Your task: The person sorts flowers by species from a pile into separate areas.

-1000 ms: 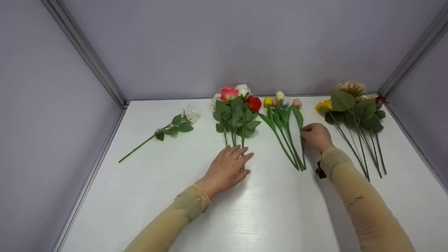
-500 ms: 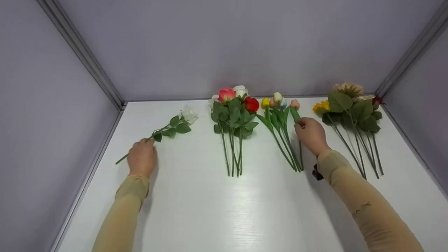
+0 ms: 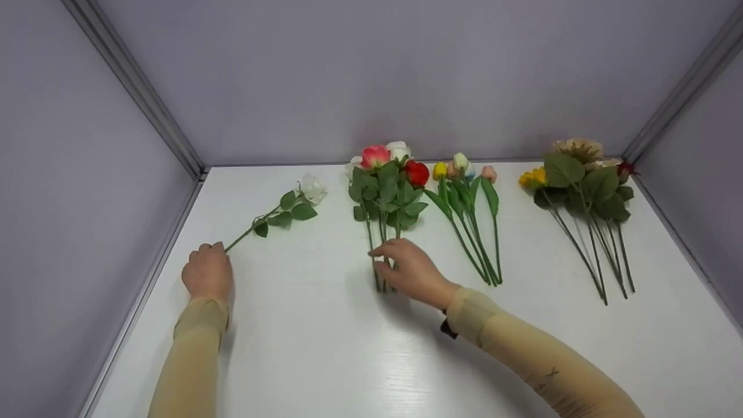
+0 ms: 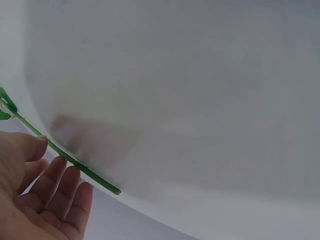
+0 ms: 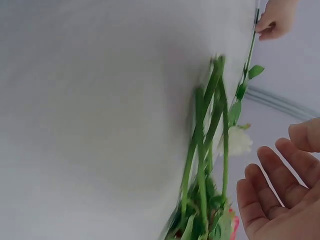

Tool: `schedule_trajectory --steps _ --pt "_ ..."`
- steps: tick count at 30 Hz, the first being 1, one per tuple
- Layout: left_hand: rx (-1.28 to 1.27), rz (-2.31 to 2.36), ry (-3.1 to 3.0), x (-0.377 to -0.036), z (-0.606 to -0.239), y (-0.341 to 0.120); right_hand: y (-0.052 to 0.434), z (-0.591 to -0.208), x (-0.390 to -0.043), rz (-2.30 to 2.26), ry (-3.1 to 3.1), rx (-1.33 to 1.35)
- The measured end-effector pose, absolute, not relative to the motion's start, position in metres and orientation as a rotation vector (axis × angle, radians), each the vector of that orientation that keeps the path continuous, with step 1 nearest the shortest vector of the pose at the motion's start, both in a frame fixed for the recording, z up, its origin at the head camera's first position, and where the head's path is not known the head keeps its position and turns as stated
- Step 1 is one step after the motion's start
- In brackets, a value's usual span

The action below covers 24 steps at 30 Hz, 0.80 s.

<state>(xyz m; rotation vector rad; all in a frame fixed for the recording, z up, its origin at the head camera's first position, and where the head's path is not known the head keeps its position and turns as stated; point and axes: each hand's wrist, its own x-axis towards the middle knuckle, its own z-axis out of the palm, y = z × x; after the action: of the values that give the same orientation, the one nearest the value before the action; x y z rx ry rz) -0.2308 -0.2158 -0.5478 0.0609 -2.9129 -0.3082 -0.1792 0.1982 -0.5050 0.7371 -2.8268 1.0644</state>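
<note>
A single white rose (image 3: pixel 312 189) lies at the left of the white table, its stem slanting down to the left. My left hand (image 3: pixel 207 273) is at the lower part of this stem; in the left wrist view the thumb and curved fingers are at the green stem (image 4: pixel 95 176), near its cut end. A bunch of red, pink and white flowers (image 3: pixel 388 174) lies in the middle, heads toward the back wall. Over the lower stems of that bunch is my right hand (image 3: pixel 409 273), fingers apart. In the right wrist view, these stems (image 5: pixel 201 145) are beside the fingers, with nothing gripped.
To the right of the middle bunch lie several tulips (image 3: pixel 464 203), one slightly apart. Farther right is another group with a sunflower (image 3: pixel 534 176), beige blooms (image 3: pixel 577 148) and a dark red flower (image 3: pixel 627 168). Grey panels (image 3: pixel 371 81) enclose the table at the back and sides.
My left hand has left the middle bunch for the white rose's stem, then slid toward its lower end. My right hand has let go of the rightmost tulip and moved left over the middle stems.
</note>
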Motion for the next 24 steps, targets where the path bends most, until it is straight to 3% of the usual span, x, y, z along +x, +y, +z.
schedule_trajectory --steps 6,15,24 --pt "0.119 -0.451 -2.952 -0.228 -0.542 -0.213 0.175 -0.507 -0.166 1.116 -2.807 0.839" --pt "0.098 -0.693 -3.036 -0.224 -0.526 -0.2 0.198 -0.507 -0.167 1.157 -2.854 0.698" --pt "0.378 -1.728 -2.916 -0.223 -0.515 -0.168 0.227 -0.504 -0.17 1.228 -2.846 0.549"
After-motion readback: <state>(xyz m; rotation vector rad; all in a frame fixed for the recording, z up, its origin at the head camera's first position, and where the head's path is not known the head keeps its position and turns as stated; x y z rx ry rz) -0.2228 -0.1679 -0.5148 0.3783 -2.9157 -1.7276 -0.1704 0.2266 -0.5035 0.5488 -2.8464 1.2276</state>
